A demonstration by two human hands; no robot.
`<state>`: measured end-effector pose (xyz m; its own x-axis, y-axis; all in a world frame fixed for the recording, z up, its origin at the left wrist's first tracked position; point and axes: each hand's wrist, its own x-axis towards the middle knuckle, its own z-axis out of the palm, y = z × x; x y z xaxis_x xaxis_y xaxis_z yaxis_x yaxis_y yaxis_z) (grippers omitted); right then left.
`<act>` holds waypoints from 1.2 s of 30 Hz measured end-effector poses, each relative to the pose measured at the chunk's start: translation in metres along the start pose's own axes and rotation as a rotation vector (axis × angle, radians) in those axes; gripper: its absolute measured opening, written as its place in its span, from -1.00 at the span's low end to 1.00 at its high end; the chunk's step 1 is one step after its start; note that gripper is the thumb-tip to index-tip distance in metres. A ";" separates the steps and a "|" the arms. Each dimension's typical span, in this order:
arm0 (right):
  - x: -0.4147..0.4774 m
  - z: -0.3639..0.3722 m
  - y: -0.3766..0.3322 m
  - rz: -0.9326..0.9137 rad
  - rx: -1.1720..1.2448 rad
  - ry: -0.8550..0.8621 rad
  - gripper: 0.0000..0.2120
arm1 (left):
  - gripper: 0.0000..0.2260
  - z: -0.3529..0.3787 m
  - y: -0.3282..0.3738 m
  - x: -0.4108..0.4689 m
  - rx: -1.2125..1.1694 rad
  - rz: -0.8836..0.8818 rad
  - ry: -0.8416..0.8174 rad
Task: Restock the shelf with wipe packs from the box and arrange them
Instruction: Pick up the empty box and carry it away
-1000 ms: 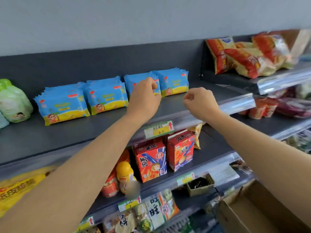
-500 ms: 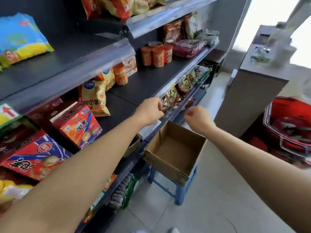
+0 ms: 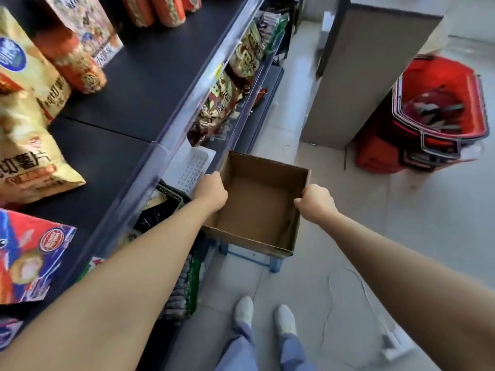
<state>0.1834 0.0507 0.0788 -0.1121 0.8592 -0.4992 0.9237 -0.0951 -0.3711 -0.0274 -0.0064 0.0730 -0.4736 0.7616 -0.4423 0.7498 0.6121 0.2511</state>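
Left hand (image 3: 211, 192), right hand (image 3: 317, 203) grip rims of empty brown cardboard box (image 3: 254, 210) | risk: uneven pull tips it off blue stool (image 3: 274, 263) beneath

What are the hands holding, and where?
The cardboard box: the left hand grips its left wall's rim, the right hand its right wall's rim.

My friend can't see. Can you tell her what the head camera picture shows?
A person's left hand and right hand grip opposite walls of an empty cardboard box standing on a blue stool beside snack shelves. Stacked red shopping baskets stand nearby.
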 end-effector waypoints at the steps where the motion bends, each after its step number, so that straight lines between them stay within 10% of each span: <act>1: 0.008 0.010 0.003 0.042 0.000 -0.006 -0.80 | -0.72 0.008 -0.006 0.011 0.024 -0.011 -0.010; 20: 0.072 0.068 0.054 0.288 0.087 -0.002 -0.94 | -0.73 0.072 0.004 0.094 0.067 -0.251 0.032; 36: 0.012 -0.200 0.214 0.363 0.438 0.352 -0.90 | -0.81 -0.039 0.319 -0.031 0.029 0.276 0.186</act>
<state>0.4528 0.1417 0.1500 0.3721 0.8400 -0.3948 0.6378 -0.5404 -0.5488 0.2081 0.1735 0.2002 -0.3252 0.9252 -0.1957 0.8732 0.3732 0.3134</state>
